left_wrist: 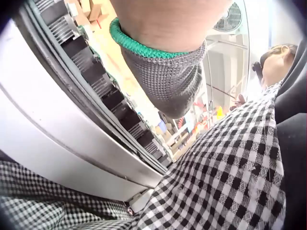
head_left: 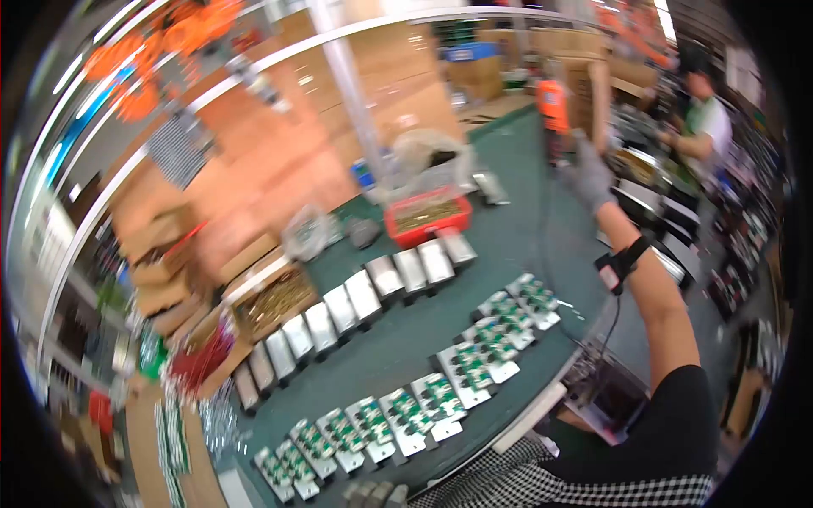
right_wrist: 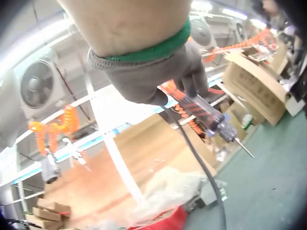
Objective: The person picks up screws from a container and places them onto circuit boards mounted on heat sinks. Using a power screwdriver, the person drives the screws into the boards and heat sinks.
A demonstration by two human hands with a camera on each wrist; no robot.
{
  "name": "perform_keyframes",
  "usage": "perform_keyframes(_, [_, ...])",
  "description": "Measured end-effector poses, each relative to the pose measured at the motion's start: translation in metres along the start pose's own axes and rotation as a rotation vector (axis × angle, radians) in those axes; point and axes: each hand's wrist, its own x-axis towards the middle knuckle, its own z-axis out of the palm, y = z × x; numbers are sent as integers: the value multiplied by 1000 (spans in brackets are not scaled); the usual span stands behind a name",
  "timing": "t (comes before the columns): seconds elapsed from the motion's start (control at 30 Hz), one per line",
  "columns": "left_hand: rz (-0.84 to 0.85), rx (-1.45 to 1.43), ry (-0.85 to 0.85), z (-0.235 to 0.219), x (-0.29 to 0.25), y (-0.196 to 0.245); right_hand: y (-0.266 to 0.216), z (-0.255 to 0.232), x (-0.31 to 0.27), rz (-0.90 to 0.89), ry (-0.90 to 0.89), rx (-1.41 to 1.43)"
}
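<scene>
My right hand [head_left: 588,176], in a grey glove with a green cuff, is stretched toward the far right of the bench. In the right wrist view its fingers curl round an electric screwdriver [right_wrist: 204,111], orange and dark, with a thin bit pointing down and a black cable trailing. My left hand [head_left: 373,494], also gloved, is low at the bench's near edge, its fingers loosely bent with nothing visible in them. Near it begins a row of metal plates carrying green circuit boards [head_left: 370,427]. The left wrist view shows the glove [left_wrist: 165,81] beside a checked apron [left_wrist: 216,167].
Behind the boards runs a row of silver metal cases [head_left: 339,309]. A red bin [head_left: 428,218] and a cardboard box [head_left: 275,300] hold small brass-coloured parts. Orange coiled hoses [head_left: 169,42] hang overhead. Another person [head_left: 703,127] works at the far right.
</scene>
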Motion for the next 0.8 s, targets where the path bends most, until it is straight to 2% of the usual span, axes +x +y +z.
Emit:
perform_keyframes(0.03, [45, 123, 155, 10, -21, -3, 24, 35, 31, 101, -28, 16])
perform_keyframes(0.07, [-329, -28, -261, -54, 27, 29, 51, 80, 58, 54, 134, 67])
perform_keyframes(0.1, [-359, -15, -234, -53, 13, 26, 34, 79, 74, 277, -64, 32])
perform_keyframes(0.13, [-301, 195, -190, -56, 13, 21, 41, 96, 88, 256, 14, 112])
perform_keyframes(0.17, [-383, 206, -203, -68, 18, 24, 81, 138, 114, 103, 283, 113])
perform_keyframes(0.2, [-435, 209, -212, -80, 19, 23, 76, 133, 119, 122, 160, 125])
perform_keyframes(0.23, [-472, 243, -180, -88, 19, 19, 109, 159, 145, 114, 154, 138])
perform_keyframes(0.33, [-598, 356, -90, -106, 9, 1, 95, 125, 124, 60, 133, 279])
perform_keyframes(0.4, [-774, 310, 5, -113, -20, -21, 71, 89, 93, 11, 96, 443])
perform_keyframes(0.47, [-908, 409, 181, -116, -46, -48, 32, 45, 51, -38, 12, 631])
perform_keyframes(0.53, [-1218, 120, 416, -123, -78, -81, -10, -3, 7, -89, -112, 835])
perform_keyframes(0.63, [-1493, -179, 667, -133, -107, -126, -75, -72, -48, -205, -332, 1150])
perform_keyframes(0.8, [-1338, -323, 459, -118, -87, -166, -162, -159, -82, -389, -671, 1582])
